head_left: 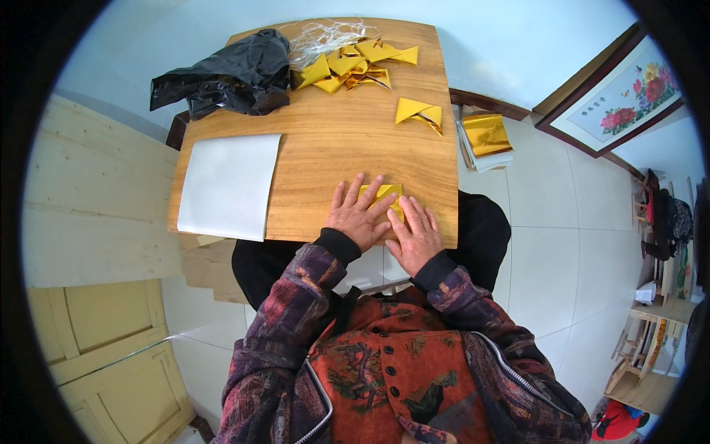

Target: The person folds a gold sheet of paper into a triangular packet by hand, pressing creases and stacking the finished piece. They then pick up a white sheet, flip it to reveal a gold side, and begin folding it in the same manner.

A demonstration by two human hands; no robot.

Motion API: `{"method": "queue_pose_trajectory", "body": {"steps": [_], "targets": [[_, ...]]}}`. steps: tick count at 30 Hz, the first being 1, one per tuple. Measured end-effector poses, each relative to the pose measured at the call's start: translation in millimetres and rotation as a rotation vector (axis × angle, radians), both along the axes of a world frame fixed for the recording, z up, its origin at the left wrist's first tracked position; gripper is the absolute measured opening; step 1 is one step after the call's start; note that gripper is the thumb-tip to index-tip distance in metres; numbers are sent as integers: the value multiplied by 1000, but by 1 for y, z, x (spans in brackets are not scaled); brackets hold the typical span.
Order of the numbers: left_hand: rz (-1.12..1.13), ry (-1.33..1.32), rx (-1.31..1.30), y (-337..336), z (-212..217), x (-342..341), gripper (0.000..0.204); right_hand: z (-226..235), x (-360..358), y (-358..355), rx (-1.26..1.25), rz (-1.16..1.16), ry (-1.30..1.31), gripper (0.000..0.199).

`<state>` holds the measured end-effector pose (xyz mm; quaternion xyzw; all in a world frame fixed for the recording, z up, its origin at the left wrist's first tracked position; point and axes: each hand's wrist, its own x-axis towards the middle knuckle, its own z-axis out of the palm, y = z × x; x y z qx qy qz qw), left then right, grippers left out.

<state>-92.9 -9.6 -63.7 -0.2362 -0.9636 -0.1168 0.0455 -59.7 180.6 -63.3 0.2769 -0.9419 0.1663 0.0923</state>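
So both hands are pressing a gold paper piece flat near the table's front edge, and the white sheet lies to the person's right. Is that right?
Not quite. The head view shows the white sheet on the person's left. The rest holds: the left hand and right hand press the gold paper piece near the table's front edge.

Your way across the middle of the wooden table point(325, 140) lies open, from the near edge up to the far end. On your left a white sheet point(229, 185) lies flat; beyond it a black bag point(225, 74). Gold folded pieces point(355, 65) crowd the far edge, one pair point(419, 113) apart on the right.
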Motion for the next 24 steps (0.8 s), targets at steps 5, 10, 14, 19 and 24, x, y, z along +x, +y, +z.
{"method": "queue_pose_trajectory", "body": {"steps": [5,10,14,19,24], "targets": [[-32,-54,12,-6,1,-2,62,4,0,0,-4,-22,-37,60],[-93,-41,-7,-10,-2,5,64,3,1,-2,-31,-28,-20,59],[-92,-26,-14,-10,-4,7,64,1,1,-2,-16,-29,-18,64],[-92,-42,-27,-10,-2,6,63,2,13,3,59,5,-37,77],[-83,-77,-42,-10,1,6,62,5,26,11,66,43,-62,83]]}}
